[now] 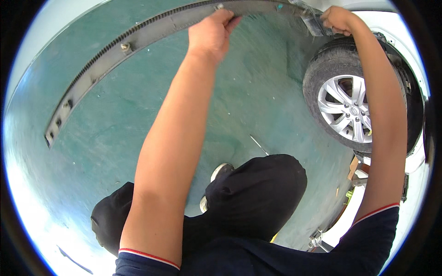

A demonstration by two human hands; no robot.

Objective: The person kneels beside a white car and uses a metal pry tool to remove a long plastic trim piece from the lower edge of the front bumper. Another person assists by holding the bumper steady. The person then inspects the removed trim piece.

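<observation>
A long grey trim strip [156,31], ribbed along one edge and fitted with several clips, stretches across the far side and down to the left. My left hand [211,36] is closed on the strip's near edge. At the far right, my right hand [340,20] has its fingers curled beside the strip's dark, flared end [314,23], next to the car's wheel arch. What those fingers grip is hidden. Just nearer than that hand is a wheel with a dark tyre [314,83] and a silver spoked rim [338,95].
White car bodywork [389,25] rises along the right around the wheel. On the green floor [248,101] lies a thin rod-like tool [259,144] near my knee [281,179]. Several small objects, one bright green [349,197], lie low on the right by the car.
</observation>
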